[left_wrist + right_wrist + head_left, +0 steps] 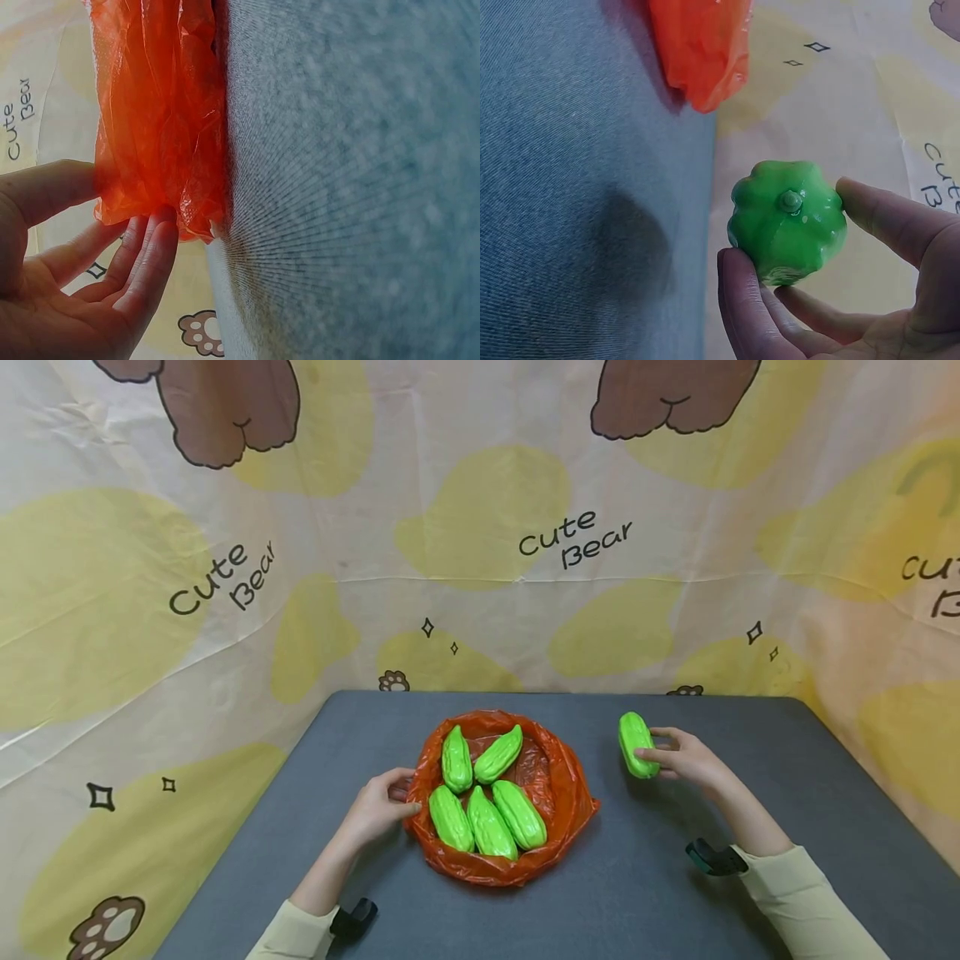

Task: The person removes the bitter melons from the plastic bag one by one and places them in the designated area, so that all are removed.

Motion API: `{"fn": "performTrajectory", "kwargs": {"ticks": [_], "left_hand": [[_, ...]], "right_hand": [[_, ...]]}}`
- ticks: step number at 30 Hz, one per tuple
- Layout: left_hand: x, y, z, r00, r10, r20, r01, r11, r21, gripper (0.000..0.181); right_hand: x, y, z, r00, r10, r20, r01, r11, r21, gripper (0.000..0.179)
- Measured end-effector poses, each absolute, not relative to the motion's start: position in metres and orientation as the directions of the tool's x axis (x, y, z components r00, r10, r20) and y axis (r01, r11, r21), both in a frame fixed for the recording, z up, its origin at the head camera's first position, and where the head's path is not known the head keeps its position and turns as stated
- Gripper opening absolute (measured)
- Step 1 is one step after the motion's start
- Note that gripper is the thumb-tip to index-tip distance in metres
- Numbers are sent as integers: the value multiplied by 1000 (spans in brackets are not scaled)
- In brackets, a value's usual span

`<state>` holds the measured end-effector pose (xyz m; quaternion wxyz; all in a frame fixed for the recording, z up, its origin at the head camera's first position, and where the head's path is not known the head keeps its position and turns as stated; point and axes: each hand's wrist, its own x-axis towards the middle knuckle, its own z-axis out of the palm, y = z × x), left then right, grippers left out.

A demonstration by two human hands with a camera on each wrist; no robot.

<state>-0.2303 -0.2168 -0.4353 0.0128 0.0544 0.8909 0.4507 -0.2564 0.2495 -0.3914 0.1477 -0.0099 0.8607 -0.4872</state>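
An orange-red plastic bag (577, 777) stands on the table with its mouth rolled open. Inside it lie several bright green ribbed gourds (491, 825), shiny and tapered at one end. At the bag's left side, my left hand (378, 806) holds the rim between thumb and fingers; the left wrist view shows the fingers against the bag's wall (150, 127). To the right of the bag, my right hand (693, 760) grips another green gourd (633, 739) above the table. Its stubby stem end (791, 201) faces the camera in the right wrist view, with thumb and fingers on opposite sides.
The dark grey table (622, 893) has rounded far corners. Behind and beside it hangs a cream and yellow cloth (480, 635) printed with bears, paws and lettering. Each wrist wears a black band (716, 857).
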Motion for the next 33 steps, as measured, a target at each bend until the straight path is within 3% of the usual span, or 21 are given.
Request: {"fn": "performTrajectory", "kwargs": {"ticks": [33], "left_hand": [[-231,-219,-437,-990,133,47,117,584,803,49]], "right_hand": [[-278,252,-427,-949,-110,-296,203,507,-838,83]]}}
